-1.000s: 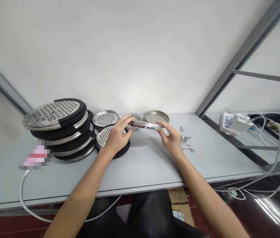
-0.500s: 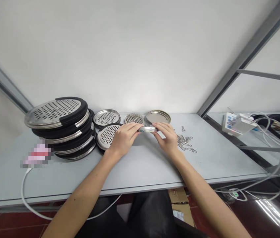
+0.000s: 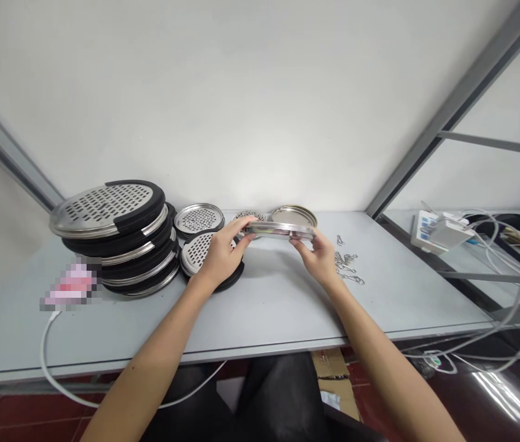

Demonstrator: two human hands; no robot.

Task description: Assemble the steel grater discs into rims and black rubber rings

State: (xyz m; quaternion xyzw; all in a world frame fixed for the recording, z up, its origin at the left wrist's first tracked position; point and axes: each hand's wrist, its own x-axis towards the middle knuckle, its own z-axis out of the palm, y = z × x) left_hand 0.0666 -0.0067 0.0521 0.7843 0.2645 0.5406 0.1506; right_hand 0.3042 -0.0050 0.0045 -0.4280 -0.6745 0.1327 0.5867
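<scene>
Between my hands, above the table, is a round silver metal disc [image 3: 280, 229], seen nearly edge-on with coloured patches on its underside. My left hand [image 3: 224, 250] is closed on its left edge, fingers on top and thumb beneath. At the opposite edge my right hand [image 3: 318, 255] grips it with the thumb below. Behind it lie a shallow round tin lid [image 3: 293, 214] and a disc with a raised grating surface [image 3: 247, 217], partly covered. Beneath my left hand sits a black-rimmed grater disc [image 3: 196, 250].
A tall stack of black-rimmed grater discs [image 3: 107, 209] stands at the left, beside a blurred pink item [image 3: 70, 285] with a white cable [image 3: 44, 344]. Smaller perforated discs [image 3: 199, 218] are stacked at the back. Small metal clips [image 3: 348, 264] lie right; a power strip [image 3: 428, 231] is beyond the frame post.
My hands have moved apart, and more of the disc's width now shows between them. The disc has risen slightly and tilted.
</scene>
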